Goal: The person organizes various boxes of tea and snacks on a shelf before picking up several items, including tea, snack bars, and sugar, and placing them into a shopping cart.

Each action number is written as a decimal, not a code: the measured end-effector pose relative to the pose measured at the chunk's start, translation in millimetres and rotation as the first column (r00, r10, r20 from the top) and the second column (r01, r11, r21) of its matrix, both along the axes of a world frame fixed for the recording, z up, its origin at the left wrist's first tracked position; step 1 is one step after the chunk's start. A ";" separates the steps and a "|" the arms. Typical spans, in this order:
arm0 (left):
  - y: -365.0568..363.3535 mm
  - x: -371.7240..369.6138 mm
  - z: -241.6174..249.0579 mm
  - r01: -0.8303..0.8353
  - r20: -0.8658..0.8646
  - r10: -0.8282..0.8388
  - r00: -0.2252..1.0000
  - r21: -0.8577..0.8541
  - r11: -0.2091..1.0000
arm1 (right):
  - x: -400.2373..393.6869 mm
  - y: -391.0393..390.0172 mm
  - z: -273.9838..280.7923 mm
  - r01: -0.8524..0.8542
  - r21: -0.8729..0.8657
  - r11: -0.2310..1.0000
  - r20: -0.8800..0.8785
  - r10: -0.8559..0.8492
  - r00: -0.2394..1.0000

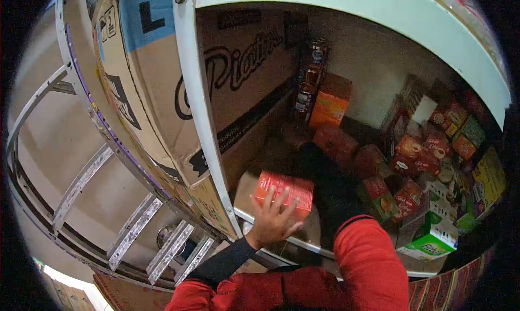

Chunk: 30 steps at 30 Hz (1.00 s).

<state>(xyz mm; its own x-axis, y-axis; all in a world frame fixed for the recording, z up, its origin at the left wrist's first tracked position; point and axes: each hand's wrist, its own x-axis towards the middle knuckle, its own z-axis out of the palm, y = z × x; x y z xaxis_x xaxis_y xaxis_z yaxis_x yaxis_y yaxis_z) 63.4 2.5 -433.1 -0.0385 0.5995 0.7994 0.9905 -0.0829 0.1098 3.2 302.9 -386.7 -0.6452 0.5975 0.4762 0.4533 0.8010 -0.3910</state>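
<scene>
Near left: left hand (271, 223), fingers spread wide over red box (297, 191) by shelf (313, 247) front edge | uneven pressure might tip it outward | farther: right hand unseen, grip untellable; dark sleeve (337, 194) could knock red carton (335, 142)

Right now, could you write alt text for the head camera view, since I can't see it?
A person's left hand rests spread on a red box at the front of a dim shelf; the red-sleeved right arm reaches inside, its hand lost in shadow. Jumbled product boxes crowd the shelf's right side, with a Piattos carton and a metal ladder at left.
</scene>
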 end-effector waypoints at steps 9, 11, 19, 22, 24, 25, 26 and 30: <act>-3.4 -10.0 -4.5 -0.015 0.141 0.013 0.990 0.009 1.000 | 73.4 -51.2 86.4 -0.176 -0.185 0.967 0.483 0.245 0.840; -2.9 -10.1 -4.4 -0.019 0.132 0.019 0.991 -0.006 1.000 | 122.2 -78.1 119.2 -0.300 -0.204 0.932 0.541 0.363 0.759; 0.9 -6.3 2.4 -0.041 0.150 0.022 0.989 0.123 0.992 | 367.5 -197.9 44.2 -0.576 -0.619 0.535 0.425 0.844 0.327; -0.5 5.8 27.0 -0.109 0.289 0.099 0.952 0.018 0.994 | 366.8 -230.4 80.8 -0.182 -0.624 0.760 0.766 0.641 0.046; 5.7 10.4 28.9 -0.141 0.272 0.129 0.954 0.025 0.990 | 349.4 -223.8 118.1 -0.200 -0.479 0.855 0.721 0.513 0.466; 9.7 12.3 28.7 -0.198 0.266 0.182 0.947 0.034 0.980 | 338.7 -214.6 125.3 -0.203 -0.404 0.892 0.662 0.438 0.608; 14.2 10.8 24.6 -0.194 0.251 0.168 0.953 0.083 0.977 | 326.6 -203.6 129.6 -0.194 -0.325 0.926 0.583 0.357 0.730; 8.0 4.1 31.0 -0.128 0.301 0.113 0.947 0.032 0.991 | 262.2 -118.5 113.6 -0.152 0.333 0.930 0.381 0.014 0.924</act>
<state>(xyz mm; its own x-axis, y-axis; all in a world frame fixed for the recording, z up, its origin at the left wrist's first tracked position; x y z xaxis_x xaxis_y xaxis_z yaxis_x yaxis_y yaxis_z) 67.5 10.6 -402.1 -0.3490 0.5353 0.7692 0.9161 0.0221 0.4003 265.4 184.4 -273.1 -0.8537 0.3724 0.3640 0.4342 0.8950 0.1026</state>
